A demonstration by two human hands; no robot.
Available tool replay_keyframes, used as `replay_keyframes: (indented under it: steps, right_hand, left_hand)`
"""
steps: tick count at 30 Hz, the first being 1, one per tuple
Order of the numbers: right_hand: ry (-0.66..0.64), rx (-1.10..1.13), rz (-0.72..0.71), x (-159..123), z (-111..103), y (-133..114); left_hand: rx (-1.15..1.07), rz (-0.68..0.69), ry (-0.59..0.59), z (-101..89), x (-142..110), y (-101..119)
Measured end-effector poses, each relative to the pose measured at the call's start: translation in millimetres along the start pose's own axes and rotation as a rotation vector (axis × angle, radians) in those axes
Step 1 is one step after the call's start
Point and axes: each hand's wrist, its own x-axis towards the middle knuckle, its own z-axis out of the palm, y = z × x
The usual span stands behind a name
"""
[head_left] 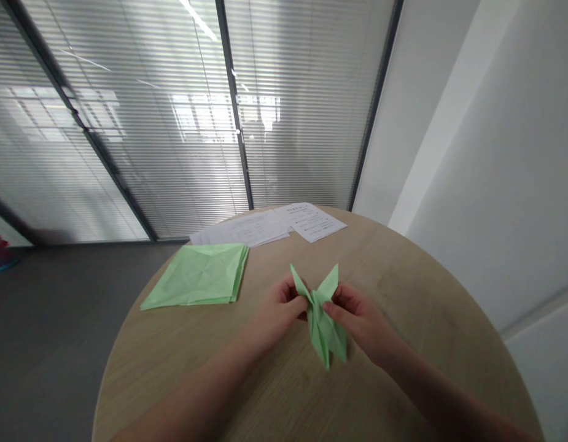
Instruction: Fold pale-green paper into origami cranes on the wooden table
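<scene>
A partly folded green paper figure (pixel 324 322) with two pointed flaps sticking up is held above the round wooden table (pixel 403 288). My left hand (pixel 279 310) pinches its left flap, fingers closed on the paper. My right hand (pixel 360 319) pinches the middle from the right side, thumb on top. The figure's lower point hangs down toward the table between my wrists.
A stack of flat green paper sheets (pixel 198 275) lies on the table to the left. Printed white sheets (pixel 269 226) lie at the table's far edge. Glass walls with blinds stand behind, and a white wall is at the right.
</scene>
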Motion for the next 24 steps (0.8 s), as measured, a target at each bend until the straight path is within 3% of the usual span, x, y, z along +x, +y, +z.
replay_keyframes:
  steps: [5, 11, 18, 24]
  right_hand:
    - [0.041, -0.108, -0.052, -2.6, 0.5, -0.3]
    - [0.086, -0.048, -0.033, -1.2, 0.1, -1.0]
    - [0.042, 0.184, 0.152, -0.9, -2.2, -11.8]
    - [-0.042, 0.333, 0.237, 0.0, 0.7, -16.6]
  left_hand:
    - [-0.003, -0.007, 0.048, -0.3, 0.8, -4.3]
    - [0.005, -0.009, 0.097, -2.1, 0.1, -0.5]
    - [0.054, -0.063, 0.107, -5.8, -0.9, 7.9]
    - [0.080, 0.002, 0.124, -9.5, 3.3, 2.5]
